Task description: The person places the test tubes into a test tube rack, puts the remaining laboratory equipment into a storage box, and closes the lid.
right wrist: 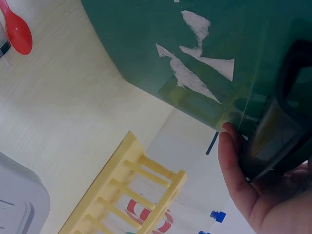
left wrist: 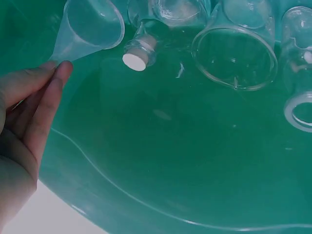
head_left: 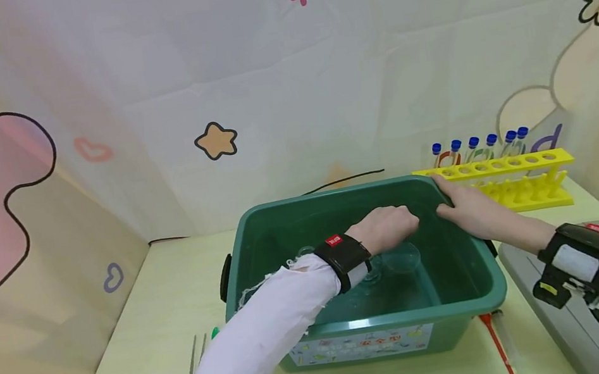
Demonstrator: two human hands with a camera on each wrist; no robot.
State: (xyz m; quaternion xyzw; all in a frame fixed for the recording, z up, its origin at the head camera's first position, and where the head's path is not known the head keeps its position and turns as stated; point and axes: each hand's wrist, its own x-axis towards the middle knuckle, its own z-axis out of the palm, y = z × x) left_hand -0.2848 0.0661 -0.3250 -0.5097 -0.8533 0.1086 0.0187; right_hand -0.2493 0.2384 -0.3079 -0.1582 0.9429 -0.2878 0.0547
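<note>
A green plastic bin (head_left: 465, 304) stands on the table with clear glassware inside. My left hand (head_left: 386, 229) reaches into it; in the left wrist view, thumb and fingers pinch the narrow end of a clear plastic funnel (left wrist: 92, 29). Near the funnel lie a small bottle with a cork stopper (left wrist: 135, 59), a wide-mouthed glass beaker (left wrist: 236, 58) and another glass vessel (left wrist: 298, 73). My right hand (head_left: 469, 208) grips the bin's right end at the rim, beside the black handle (right wrist: 273, 136), thumb on the inner side.
Behind the right hand stands a yellow test tube rack (head_left: 503, 165) with several blue-capped tubes (head_left: 474, 149). A grey plastic tray or lid (head_left: 538, 287) lies at right. A red spoon (right wrist: 19, 34) and a syringe (head_left: 506, 337) sit before the bin; tweezers (head_left: 194, 358) lie left.
</note>
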